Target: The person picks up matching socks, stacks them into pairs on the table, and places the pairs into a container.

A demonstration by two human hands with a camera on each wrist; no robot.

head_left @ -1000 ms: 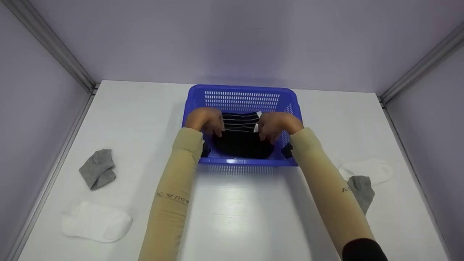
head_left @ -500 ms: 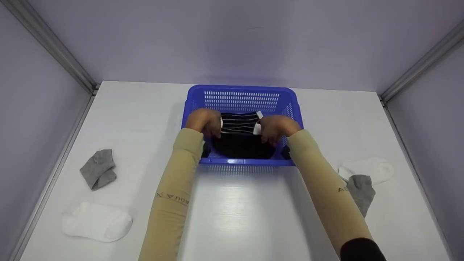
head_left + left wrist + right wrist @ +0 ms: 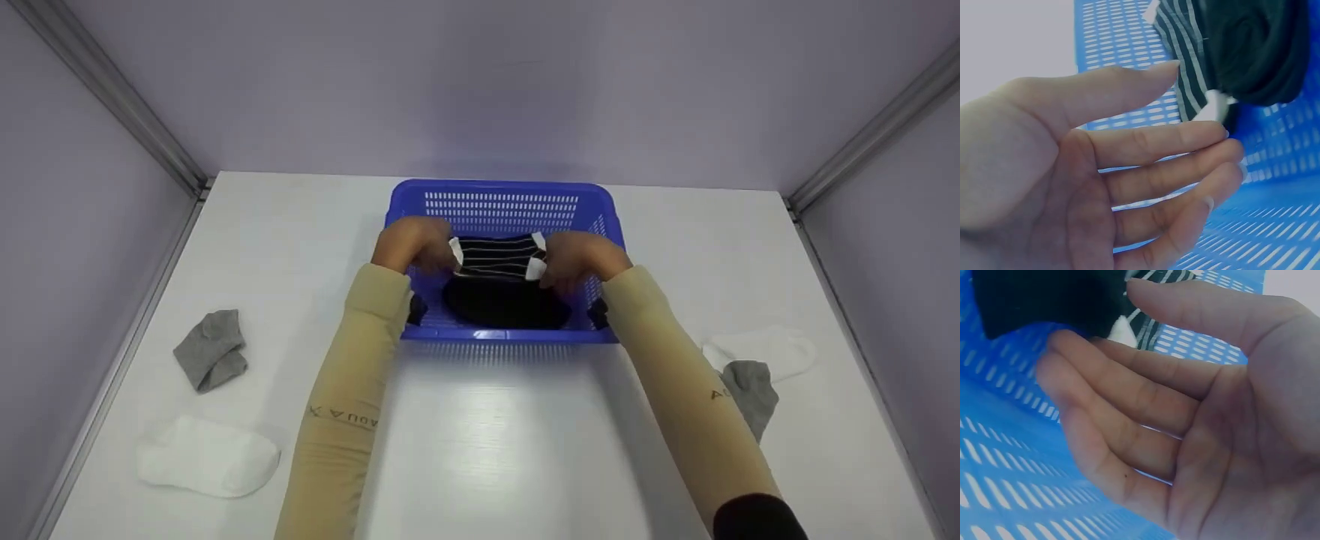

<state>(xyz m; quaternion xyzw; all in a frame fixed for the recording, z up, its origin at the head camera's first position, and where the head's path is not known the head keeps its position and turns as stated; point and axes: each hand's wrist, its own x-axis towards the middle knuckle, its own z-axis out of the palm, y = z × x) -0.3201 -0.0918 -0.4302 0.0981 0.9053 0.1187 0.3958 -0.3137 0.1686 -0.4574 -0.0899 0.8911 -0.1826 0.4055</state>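
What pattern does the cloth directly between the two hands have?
The cloth is black with thin, pale stripes; the head view shows it best.

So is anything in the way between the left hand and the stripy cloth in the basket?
Nothing that I can see. The left hand is right by the striped cloth in the blue basket. The plain black cloth lies on the near side, not between them.
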